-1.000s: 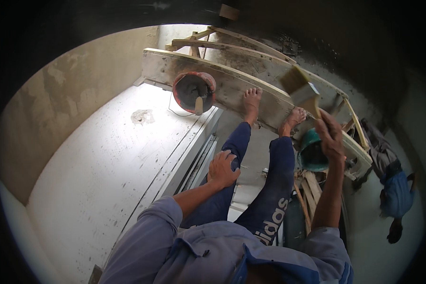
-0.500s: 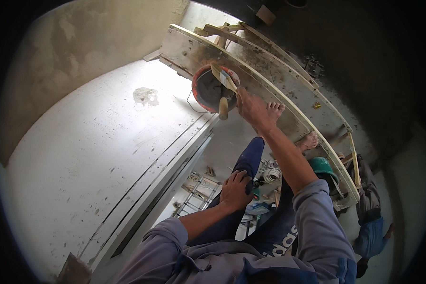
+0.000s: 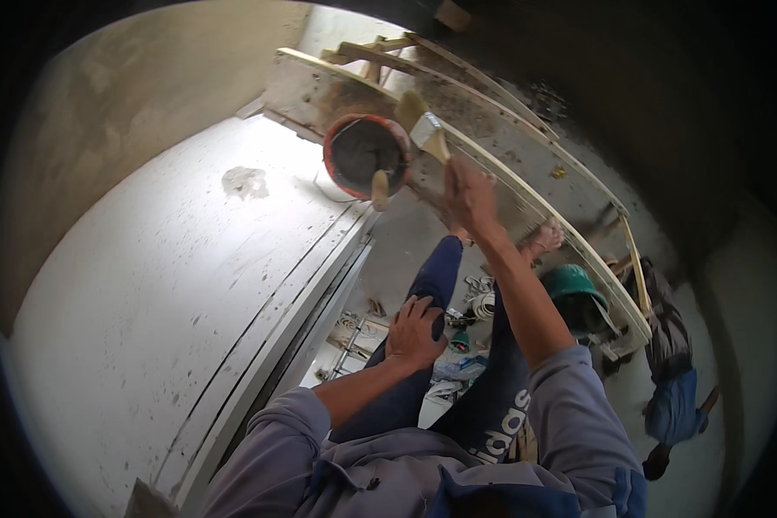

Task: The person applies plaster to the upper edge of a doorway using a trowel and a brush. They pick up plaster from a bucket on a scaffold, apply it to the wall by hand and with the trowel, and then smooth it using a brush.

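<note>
My right hand [image 3: 470, 197] grips the wooden handle of a wide paintbrush [image 3: 427, 129], its pale bristles pointing up and away. Just left of the brush sits an orange-rimmed bucket [image 3: 328, 160] holding dark grey, wet-looking material. A tool with a wooden handle [image 3: 380, 190] leans out over the bucket's near rim; its other end is sunk in the grey stuff. My left hand [image 3: 417, 332] lies on my left knee with its fingers spread, holding nothing.
My bare feet [image 3: 544, 239] rest on a raised wooden plank [image 3: 492, 203] edged with pale timber. At left is a white, spattered surface [image 3: 164, 285] with a ledge. Below are a green bucket [image 3: 570, 289], a ladder [image 3: 350, 350] and coiled hose [image 3: 483, 304]. Another person [image 3: 672, 397] is at lower right.
The brush has moved from over the bucket's right rim to beside it, rising with my right hand. My left hand stays on the knee. The whole view has shifted slightly.
</note>
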Available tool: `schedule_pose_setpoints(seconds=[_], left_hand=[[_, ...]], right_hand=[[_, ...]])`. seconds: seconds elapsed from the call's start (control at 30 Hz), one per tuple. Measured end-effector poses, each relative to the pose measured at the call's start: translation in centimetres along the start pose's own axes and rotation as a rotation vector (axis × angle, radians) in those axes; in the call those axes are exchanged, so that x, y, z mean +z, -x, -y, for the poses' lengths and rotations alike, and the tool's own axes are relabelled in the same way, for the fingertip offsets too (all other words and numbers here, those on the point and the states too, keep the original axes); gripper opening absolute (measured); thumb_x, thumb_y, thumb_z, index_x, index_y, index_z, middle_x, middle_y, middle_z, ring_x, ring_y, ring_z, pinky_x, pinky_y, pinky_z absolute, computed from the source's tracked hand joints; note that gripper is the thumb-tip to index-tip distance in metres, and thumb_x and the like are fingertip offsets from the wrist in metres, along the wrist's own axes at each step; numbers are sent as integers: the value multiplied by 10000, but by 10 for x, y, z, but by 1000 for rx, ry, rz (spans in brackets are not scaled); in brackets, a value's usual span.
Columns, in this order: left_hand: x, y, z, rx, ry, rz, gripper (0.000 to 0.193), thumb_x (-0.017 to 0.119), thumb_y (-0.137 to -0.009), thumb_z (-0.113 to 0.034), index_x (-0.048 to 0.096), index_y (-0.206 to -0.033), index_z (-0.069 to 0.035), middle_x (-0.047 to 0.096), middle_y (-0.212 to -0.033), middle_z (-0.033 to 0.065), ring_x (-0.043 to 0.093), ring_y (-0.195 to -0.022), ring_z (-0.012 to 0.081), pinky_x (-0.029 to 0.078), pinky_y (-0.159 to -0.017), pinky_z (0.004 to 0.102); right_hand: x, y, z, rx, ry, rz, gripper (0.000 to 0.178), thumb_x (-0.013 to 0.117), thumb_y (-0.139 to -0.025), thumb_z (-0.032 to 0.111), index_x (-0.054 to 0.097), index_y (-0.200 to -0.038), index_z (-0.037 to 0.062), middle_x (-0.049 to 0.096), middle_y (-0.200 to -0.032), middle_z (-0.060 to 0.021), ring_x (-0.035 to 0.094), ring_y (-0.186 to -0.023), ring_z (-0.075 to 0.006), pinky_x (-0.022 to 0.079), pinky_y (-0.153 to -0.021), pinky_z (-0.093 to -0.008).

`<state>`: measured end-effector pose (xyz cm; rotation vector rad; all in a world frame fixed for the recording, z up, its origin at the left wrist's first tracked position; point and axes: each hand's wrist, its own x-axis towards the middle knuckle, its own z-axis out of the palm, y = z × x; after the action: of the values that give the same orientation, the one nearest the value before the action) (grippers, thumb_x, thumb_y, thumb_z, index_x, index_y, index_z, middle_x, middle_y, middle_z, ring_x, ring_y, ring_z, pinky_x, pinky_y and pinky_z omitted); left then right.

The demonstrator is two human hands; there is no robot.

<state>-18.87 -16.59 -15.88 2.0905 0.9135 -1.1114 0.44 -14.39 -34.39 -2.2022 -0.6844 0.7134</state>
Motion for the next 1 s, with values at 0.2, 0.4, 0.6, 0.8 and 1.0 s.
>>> schedule_pose_setpoints(seconds=[0.2, 0.4, 0.6, 0.8, 1.0], left_hand=[[2, -5, -3, 63, -106, 22, 476, 708, -715, -259, 629, -1153, -90, 510, -1357, 147, 432, -1293, 363, 351, -1074, 473], [-1, -11, -18, 136, -253, 46, 465, 681, -721, -268, 634, -1146, -86, 516, -1340, 140, 457, -1263, 335, 370, -1063, 437], [-7, -20, -37, 180, -341, 90, 461, 662, -723, -249, 633, -1148, -74, 534, -1318, 139, 468, -1256, 319, 368, -1072, 421], [-3, -21, -31, 210, -369, 75, 447, 692, -711, -253, 656, -1127, -92, 536, -1310, 119, 473, -1242, 317, 375, -1055, 425], [-10, -18, -32, 203, -353, 98, 458, 689, -719, -265, 636, -1134, -79, 544, -1304, 140, 474, -1247, 320, 376, -1065, 423]], right_hand=[[-212, 150, -76, 507, 113, -163, 168, 548, -931, 178, 614, -1005, 42, 638, -838, -226, 619, -792, -423, 478, -671, -485], [-227, 330, -156, 1021, 345, 359, 185, 582, -809, 168, 675, -874, 22, 668, -832, -225, 649, -795, -421, 495, -697, -516], [-109, 364, -261, 1094, 231, 237, 202, 515, -842, 146, 658, -908, 19, 673, -886, -238, 656, -852, -417, 517, -757, -501], [-101, 378, -266, 1208, -6, 118, 287, 514, -897, 223, 653, -1022, 6, 664, -980, -246, 624, -958, -427, 489, -811, -490], [-170, 440, -227, 1260, -676, -218, 327, 531, -955, 286, 651, -1140, 43, 586, -737, -31, 551, -607, -142, 429, -557, -298]])
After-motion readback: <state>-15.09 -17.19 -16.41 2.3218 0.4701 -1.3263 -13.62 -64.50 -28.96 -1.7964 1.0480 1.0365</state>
